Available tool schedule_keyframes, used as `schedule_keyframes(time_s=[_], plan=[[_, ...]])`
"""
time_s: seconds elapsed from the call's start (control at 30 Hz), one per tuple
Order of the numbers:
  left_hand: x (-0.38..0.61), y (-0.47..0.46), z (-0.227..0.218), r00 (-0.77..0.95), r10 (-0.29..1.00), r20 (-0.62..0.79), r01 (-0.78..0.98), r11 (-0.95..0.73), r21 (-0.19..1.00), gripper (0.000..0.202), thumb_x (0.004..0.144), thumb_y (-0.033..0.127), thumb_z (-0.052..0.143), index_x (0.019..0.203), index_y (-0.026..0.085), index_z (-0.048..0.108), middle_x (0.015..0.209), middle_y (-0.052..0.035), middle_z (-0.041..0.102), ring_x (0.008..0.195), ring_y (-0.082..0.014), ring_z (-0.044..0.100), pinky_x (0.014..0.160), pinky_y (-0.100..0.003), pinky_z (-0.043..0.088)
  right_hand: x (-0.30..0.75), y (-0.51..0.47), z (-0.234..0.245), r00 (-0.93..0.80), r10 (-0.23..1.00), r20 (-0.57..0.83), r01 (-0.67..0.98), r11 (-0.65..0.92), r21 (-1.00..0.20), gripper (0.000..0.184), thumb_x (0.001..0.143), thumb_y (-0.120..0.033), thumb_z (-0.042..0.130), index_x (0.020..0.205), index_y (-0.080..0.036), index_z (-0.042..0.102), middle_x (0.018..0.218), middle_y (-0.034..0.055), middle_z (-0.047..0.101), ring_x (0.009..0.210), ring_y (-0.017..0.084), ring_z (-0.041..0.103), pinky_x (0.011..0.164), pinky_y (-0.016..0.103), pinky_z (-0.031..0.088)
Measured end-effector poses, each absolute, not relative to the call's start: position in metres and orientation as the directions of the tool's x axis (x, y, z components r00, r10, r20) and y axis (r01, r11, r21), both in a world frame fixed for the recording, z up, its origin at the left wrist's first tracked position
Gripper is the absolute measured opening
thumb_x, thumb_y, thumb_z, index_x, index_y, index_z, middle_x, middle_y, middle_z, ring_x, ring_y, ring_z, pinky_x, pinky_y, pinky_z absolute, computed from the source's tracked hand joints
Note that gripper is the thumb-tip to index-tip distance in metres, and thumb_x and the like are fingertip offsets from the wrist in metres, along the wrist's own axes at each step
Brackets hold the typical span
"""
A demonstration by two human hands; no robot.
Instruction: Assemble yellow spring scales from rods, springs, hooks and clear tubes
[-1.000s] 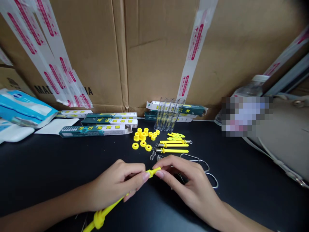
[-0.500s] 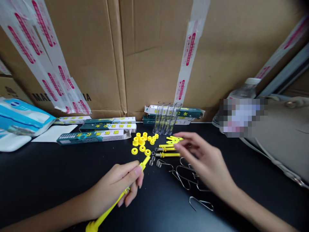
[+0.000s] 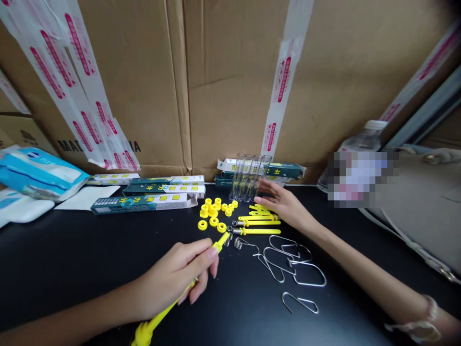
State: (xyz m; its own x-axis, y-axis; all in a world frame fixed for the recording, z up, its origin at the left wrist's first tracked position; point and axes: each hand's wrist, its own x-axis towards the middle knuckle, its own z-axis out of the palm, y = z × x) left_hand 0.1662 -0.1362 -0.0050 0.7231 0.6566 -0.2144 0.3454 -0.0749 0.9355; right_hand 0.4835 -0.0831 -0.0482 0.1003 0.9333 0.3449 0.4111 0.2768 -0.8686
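Head: pinching yellow rod [image 3: 223, 240] with left grip [image 3: 192, 264], right grip [image 3: 286, 205] spread toward one o'clock by likely slippery clear tubes [image 3: 247, 182]; hold mid-length.

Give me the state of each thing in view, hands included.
left hand: closed around yellow rod
right hand: at clear tubes, grip unclear
yellow rod: held, tilted
clear tubes: standing side by side
metal hooks: loose on table
yellow bushings: loose, grouped
front carton: lying flat
bottle: capped

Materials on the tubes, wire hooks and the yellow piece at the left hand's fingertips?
Tubes: clear, glossy, plastic or glass; background shows through. Wire hooks: bare metal, likely steel; silvery glints. Yellow piece: probably moulded plastic; opaque, uniform colour.
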Motion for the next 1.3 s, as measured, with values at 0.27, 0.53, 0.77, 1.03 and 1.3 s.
schedule_keyframes(time_s=[0.27,0.53,0.77,1.03,1.3], plan=[[0.167,-0.136,-0.006,0.72,0.66,-0.214,0.351,-0.08,0.933,0.044,0.102,0.055,0.037,0.08,0.02,0.053,0.045,0.0077,0.049,0.037,-0.0077,0.036,0.039,-0.017,0.032,0.483,-0.085,-0.048,0.088,0.941,0.326,0.449,0.255,-0.856,0.03,0.099,-0.031,0.063,0.127,-0.019,0.062,0.13,0.0101,0.063,0.107,0.025,0.066,0.09,0.046,0.057],[0.168,-0.136,-0.005,0.717,0.665,-0.211,0.357,-0.089,0.93,0.045,0.101,0.055,0.038,0.079,0.02,0.053,0.044,0.0078,0.049,0.038,-0.0077,0.037,0.043,-0.017,0.036,0.484,-0.081,-0.051,0.133,0.942,0.309,0.46,0.217,-0.861,0.031,0.099,-0.031,0.063,0.127,-0.018,0.061,0.128,0.0097,0.064,0.105,0.025,0.067,0.088,0.045,0.058],[0.168,-0.136,-0.005,0.699,0.675,-0.236,0.376,-0.066,0.924,0.046,0.1,0.057,0.037,0.078,0.02,0.052,0.044,0.0075,0.048,0.037,-0.0079,0.036,0.038,-0.016,0.032,0.477,-0.102,-0.031,0.26,0.872,0.415,0.524,0.233,-0.819,0.052,0.081,-0.052,0.077,0.116,-0.02,0.054,0.109,0.012,0.065,0.1,0.03,0.066,0.083,0.049,0.056],[0.169,-0.137,-0.003,0.684,0.686,-0.247,0.391,-0.059,0.918,0.048,0.098,0.061,0.038,0.076,0.02,0.052,0.043,0.0072,0.047,0.036,-0.0082,0.036,0.037,-0.016,0.033,0.436,-0.162,-0.002,-0.234,0.852,0.468,0.649,0.495,-0.577,0.022,0.077,-0.035,0.086,0.092,-0.027,0.074,0.094,0.0024,0.07,0.095,0.026,0.059,0.087,0.042,0.047],[0.168,-0.136,-0.005,0.683,0.687,-0.248,0.397,-0.065,0.915,0.045,0.099,0.057,0.038,0.077,0.02,0.053,0.043,0.0076,0.047,0.036,-0.0077,0.037,0.039,-0.016,0.034,0.414,-0.171,-0.006,-0.348,0.832,0.433,0.784,0.511,-0.351,0.022,0.085,-0.035,0.08,0.095,-0.019,0.07,0.091,0.0052,0.069,0.093,0.026,0.056,0.088,0.045,0.046]])
